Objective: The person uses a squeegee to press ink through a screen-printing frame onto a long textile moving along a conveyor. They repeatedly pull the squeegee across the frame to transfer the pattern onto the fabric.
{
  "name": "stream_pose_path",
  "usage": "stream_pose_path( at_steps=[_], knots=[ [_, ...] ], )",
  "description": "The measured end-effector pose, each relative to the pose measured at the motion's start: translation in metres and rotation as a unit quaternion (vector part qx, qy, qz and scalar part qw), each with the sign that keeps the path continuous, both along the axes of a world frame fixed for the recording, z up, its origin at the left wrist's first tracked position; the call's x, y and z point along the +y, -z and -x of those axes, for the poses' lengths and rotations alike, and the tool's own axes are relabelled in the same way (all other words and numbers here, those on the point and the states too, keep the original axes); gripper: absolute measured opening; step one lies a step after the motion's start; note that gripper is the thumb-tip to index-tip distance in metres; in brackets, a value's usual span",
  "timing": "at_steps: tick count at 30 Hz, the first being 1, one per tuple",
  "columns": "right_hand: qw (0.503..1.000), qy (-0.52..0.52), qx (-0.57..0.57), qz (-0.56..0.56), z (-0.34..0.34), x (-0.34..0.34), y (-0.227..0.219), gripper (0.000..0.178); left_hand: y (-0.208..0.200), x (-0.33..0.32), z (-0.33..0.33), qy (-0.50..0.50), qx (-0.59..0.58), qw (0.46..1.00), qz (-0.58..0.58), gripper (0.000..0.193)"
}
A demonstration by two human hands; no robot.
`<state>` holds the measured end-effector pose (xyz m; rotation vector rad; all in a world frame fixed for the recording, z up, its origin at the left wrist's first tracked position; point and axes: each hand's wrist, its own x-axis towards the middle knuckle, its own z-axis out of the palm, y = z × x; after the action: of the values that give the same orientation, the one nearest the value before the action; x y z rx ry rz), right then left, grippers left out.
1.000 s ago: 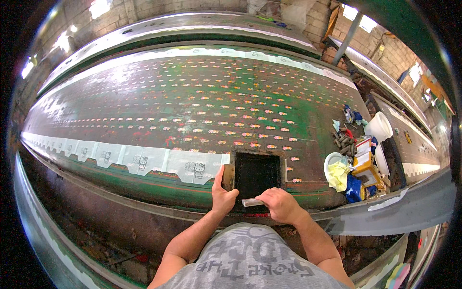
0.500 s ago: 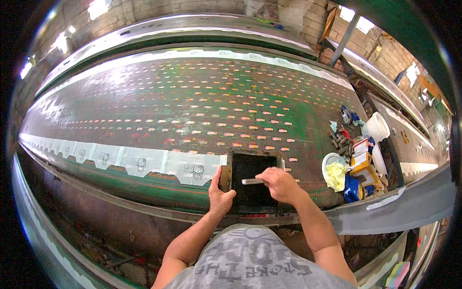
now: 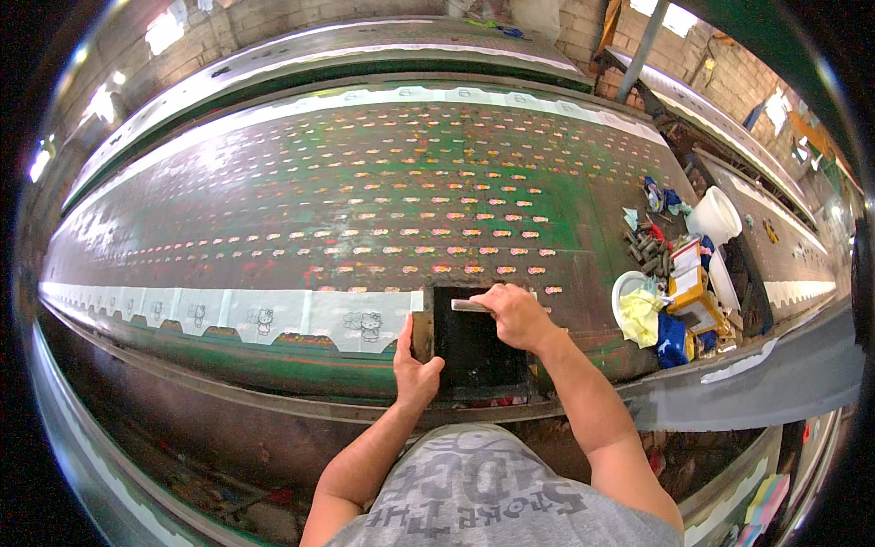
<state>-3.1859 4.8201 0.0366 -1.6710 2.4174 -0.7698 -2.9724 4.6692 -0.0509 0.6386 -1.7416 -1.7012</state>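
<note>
A small screen-printing frame (image 3: pixel 422 335) lies on the near edge of the long table, its inside covered in black. My left hand (image 3: pixel 417 376) grips the frame's left side, thumb toward the frame and index finger stretched along the outer edge. In my right hand (image 3: pixel 521 317) is a squeegee (image 3: pixel 468 305) with a pale, narrow edge, held level over the far part of the black screen (image 3: pixel 476 351). Its far side is hidden by my fingers. Left of the frame runs a white strip (image 3: pixel 310 314) printed with outlined cartoon figures.
Rows of small pinkish-orange prints (image 3: pixel 442 201) cover the dark green table. To the right stand a white bucket (image 3: pixel 714 216), a yellow cloth (image 3: pixel 641 321), a yellow box (image 3: pixel 690 308) and a heap of dark cylindrical pieces (image 3: pixel 647 251). Another long table (image 3: pixel 301 55) lies behind.
My right hand has carried the squeegee away from me, from the middle of the screen to its far part. My left hand keeps its grip on the frame. The view has shifted slightly.
</note>
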Motion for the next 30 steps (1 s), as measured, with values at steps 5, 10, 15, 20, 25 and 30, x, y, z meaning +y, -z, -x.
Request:
stream_pose_path(
  at_steps=[5,10,15,20,25,30],
  knots=[
    [1.0,-0.015,0.011,-0.009,-0.047,0.025,-0.014,0.054,-0.012,0.002,-0.002,0.001,-0.002,0.999,-0.045,0.092],
    [0.998,-0.024,0.053,0.001,-0.089,0.055,0.0,0.04,-0.003,0.003,0.001,-0.011,-0.005,1.0,-0.014,0.089],
    [0.998,-0.015,0.049,0.025,-0.118,0.073,0.006,0.042,-0.001,0.002,0.003,-0.019,-0.022,0.997,0.071,0.09],
    [0.999,-0.025,0.019,0.017,-0.129,0.086,0.003,0.037,-0.007,0.0,0.005,-0.016,-0.028,0.997,0.068,0.091],
    [0.994,0.01,0.013,0.112,-0.123,0.107,-0.006,0.035,-0.014,0.004,0.0,-0.023,0.005,0.999,0.031,0.093],
    [0.963,0.158,0.061,0.211,-0.114,0.147,-0.015,0.024,-0.024,-0.033,-0.01,-0.105,0.092,0.989,-0.05,0.097]
  ],
)
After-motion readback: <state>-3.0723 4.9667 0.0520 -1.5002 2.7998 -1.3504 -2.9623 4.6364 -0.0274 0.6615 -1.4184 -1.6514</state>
